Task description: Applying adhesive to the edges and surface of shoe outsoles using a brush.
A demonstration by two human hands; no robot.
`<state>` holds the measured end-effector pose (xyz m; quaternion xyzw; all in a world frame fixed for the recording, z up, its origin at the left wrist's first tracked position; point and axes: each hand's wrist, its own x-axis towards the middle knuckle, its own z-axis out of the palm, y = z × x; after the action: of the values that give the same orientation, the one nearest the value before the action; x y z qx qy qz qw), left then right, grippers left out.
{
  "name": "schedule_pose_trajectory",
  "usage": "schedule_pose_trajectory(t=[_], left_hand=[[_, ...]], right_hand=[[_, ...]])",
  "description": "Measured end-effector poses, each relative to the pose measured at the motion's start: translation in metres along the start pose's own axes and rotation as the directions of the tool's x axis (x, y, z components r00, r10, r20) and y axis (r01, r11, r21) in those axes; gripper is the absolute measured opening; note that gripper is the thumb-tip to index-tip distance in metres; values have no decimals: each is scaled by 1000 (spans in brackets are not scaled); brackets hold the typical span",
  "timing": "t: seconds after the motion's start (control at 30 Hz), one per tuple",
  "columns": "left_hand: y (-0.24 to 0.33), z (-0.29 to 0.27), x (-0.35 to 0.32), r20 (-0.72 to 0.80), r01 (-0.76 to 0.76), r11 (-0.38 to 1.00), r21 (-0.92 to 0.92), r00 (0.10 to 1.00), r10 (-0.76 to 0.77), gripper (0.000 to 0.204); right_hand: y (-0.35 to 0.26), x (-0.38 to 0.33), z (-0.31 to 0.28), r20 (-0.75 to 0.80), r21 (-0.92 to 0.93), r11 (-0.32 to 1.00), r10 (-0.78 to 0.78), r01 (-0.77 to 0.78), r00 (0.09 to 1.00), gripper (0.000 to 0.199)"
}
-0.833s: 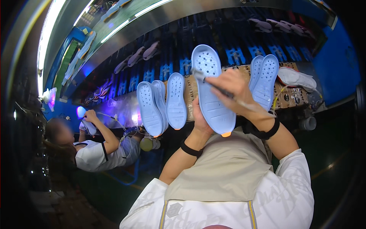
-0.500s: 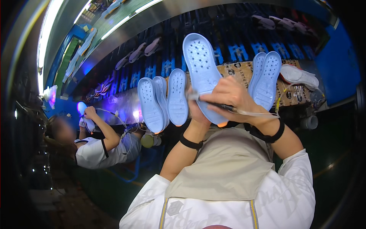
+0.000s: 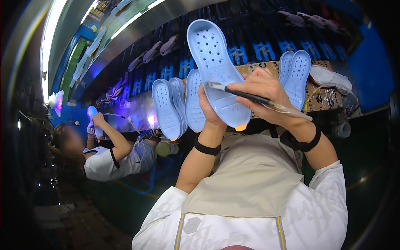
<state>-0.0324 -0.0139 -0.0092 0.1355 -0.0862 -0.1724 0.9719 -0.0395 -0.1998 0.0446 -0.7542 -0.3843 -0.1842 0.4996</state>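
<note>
Your left hand (image 3: 211, 110) is clamped on the lower left edge of a pale blue shoe sole (image 3: 216, 68), held up tilted in front of your apron (image 3: 246, 179), its orange tab (image 3: 241, 128) lowest. Your right hand (image 3: 266, 89) is closed around a black-handled brush (image 3: 261, 100) with a clear tube (image 3: 291, 111) trailing from it; its pale tip lies over the sole's left side, though you cannot tell whether it touches. More blue soles (image 3: 166, 106) stand on both sides, near a white shoe (image 3: 331, 78) at right
</note>
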Motion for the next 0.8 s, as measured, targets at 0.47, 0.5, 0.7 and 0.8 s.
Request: schedule_pose_trajectory(t=[0.47,0.5,0.7,0.8], left_hand=[[30,14,16,110,11,984,178,994,-31,89],[29,19,16,112,11,985,174,993,-30,89],[15,1,10,-24,-154,944,293,985,168,71],[12,1,9,98,-52,999,6,994,51,64]], right_hand=[[-28,2,-20,341,211,976,-133,62,931,29],[-29,2,-22,346,324,945,-82,-37,935,29],[-7,36,-3,-247,63,994,-72,90,966,27],[-1,38,6,-238,-375,906,-299,197,924,31]])
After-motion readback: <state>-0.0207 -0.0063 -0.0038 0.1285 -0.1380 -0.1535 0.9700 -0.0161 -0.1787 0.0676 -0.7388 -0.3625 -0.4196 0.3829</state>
